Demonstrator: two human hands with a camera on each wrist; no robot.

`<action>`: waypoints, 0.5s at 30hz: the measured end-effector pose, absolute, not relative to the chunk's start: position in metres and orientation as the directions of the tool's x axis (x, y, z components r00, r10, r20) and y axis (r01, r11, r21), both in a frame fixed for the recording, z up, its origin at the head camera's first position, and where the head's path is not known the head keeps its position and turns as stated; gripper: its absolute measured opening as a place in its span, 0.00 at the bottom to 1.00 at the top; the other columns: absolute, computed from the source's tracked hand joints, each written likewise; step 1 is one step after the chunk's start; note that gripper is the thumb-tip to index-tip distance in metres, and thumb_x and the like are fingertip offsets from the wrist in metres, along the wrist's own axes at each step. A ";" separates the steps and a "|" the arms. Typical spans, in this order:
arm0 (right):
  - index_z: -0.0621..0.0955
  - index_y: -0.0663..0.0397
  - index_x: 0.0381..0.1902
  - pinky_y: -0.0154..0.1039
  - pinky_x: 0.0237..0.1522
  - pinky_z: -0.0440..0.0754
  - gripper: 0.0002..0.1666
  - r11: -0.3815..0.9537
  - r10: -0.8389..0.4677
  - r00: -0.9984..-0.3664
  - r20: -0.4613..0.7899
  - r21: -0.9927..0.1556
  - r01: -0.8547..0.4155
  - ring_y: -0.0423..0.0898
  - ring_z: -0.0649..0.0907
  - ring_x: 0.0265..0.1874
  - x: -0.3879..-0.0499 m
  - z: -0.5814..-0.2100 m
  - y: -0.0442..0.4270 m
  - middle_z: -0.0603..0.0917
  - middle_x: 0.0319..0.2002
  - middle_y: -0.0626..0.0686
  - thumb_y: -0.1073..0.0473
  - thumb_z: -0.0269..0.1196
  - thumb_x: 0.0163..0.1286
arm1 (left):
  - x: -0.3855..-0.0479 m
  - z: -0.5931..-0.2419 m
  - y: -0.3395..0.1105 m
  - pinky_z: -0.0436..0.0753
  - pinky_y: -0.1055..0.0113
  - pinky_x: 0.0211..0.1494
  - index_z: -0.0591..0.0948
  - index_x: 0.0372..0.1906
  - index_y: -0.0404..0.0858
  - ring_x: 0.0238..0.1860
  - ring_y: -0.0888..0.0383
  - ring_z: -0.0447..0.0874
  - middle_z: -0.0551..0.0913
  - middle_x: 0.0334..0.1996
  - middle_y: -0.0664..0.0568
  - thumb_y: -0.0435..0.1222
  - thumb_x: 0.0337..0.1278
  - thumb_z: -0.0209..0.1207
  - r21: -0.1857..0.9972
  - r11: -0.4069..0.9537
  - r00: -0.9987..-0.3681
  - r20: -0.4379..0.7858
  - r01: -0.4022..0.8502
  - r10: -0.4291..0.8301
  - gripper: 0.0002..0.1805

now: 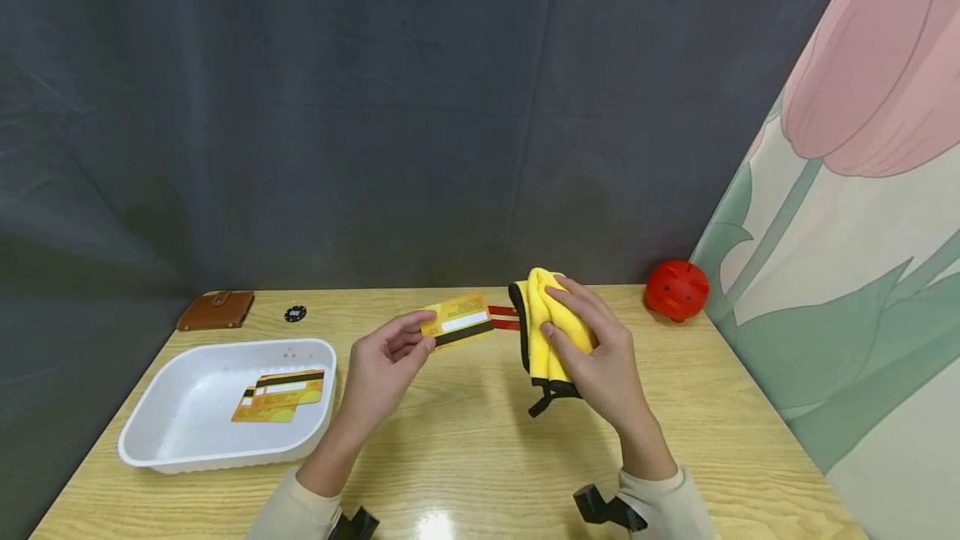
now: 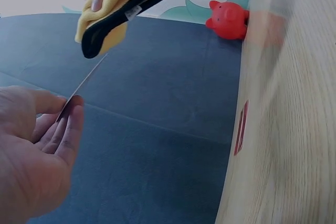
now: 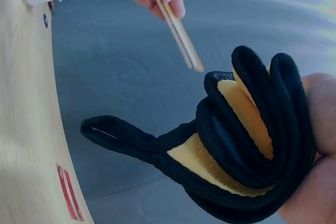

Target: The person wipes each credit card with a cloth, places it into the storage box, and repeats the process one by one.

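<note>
My left hand pinches a yellow bank card between thumb and fingers, its dark stripe and white strip facing the head camera. The left wrist view shows that card nearly edge-on. Just to its right, my right hand grips a folded yellow cloth with black edging and a black hanging loop. In the right wrist view, the folds of the cloth stack in layers. Both things are held above the wooden table, and a small gap separates card from cloth.
A white plastic tray on the left holds yellow cards. Behind it lie a brown wallet and a black chip. Red tape strips mark the table beyond the hands. A red piggy bank stands at the back right.
</note>
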State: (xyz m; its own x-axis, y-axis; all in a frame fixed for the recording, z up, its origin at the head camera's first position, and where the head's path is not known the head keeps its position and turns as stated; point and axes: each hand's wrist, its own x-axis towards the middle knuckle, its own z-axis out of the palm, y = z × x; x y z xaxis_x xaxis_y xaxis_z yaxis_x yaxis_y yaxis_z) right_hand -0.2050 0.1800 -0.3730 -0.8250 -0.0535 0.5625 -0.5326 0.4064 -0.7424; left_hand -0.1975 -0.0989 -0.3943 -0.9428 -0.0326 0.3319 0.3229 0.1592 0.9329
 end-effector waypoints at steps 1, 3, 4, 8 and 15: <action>0.85 0.43 0.62 0.22 0.52 0.81 0.27 0.402 -0.055 -0.821 0.568 -0.740 -0.539 0.45 0.78 0.65 -0.204 -0.372 0.179 0.78 0.70 0.47 0.68 0.70 0.67 | -0.197 -0.395 -0.098 0.88 0.76 0.46 0.87 0.55 0.37 0.41 0.66 0.87 0.90 0.44 0.39 0.26 0.61 0.68 0.934 0.158 -0.944 0.328 0.321 -0.024 0.17; 0.85 0.43 0.62 0.22 0.52 0.81 0.28 0.390 -0.062 -0.810 0.584 -0.733 -0.558 0.43 0.79 0.65 -0.201 -0.371 0.178 0.79 0.70 0.48 0.69 0.70 0.66 | -0.197 -0.396 -0.098 0.88 0.76 0.47 0.87 0.55 0.37 0.41 0.67 0.87 0.90 0.44 0.39 0.26 0.61 0.68 0.933 0.162 -0.945 0.327 0.321 -0.011 0.17; 0.85 0.44 0.61 0.22 0.53 0.82 0.28 0.380 -0.070 -0.803 0.592 -0.728 -0.570 0.42 0.79 0.65 -0.200 -0.371 0.176 0.79 0.70 0.48 0.70 0.70 0.66 | -0.198 -0.396 -0.097 0.88 0.76 0.47 0.87 0.55 0.37 0.41 0.67 0.87 0.90 0.44 0.39 0.26 0.61 0.68 0.933 0.165 -0.946 0.324 0.318 -0.007 0.17; 0.85 0.49 0.61 0.24 0.55 0.82 0.28 0.341 -0.117 -0.771 0.626 -0.704 -0.623 0.39 0.79 0.66 -0.194 -0.369 0.167 0.79 0.69 0.51 0.72 0.71 0.64 | -0.198 -0.399 -0.096 0.88 0.75 0.47 0.87 0.55 0.39 0.42 0.66 0.88 0.90 0.43 0.41 0.27 0.60 0.69 0.930 0.182 -0.947 0.323 0.318 0.005 0.18; 0.85 0.54 0.60 0.26 0.57 0.83 0.26 0.294 -0.207 -0.723 0.659 -0.663 -0.688 0.49 0.80 0.67 -0.189 -0.374 0.146 0.80 0.68 0.55 0.71 0.72 0.63 | -0.198 -0.400 -0.093 0.89 0.72 0.49 0.85 0.56 0.41 0.45 0.62 0.89 0.90 0.45 0.44 0.27 0.60 0.69 0.927 0.199 -0.947 0.320 0.317 0.021 0.19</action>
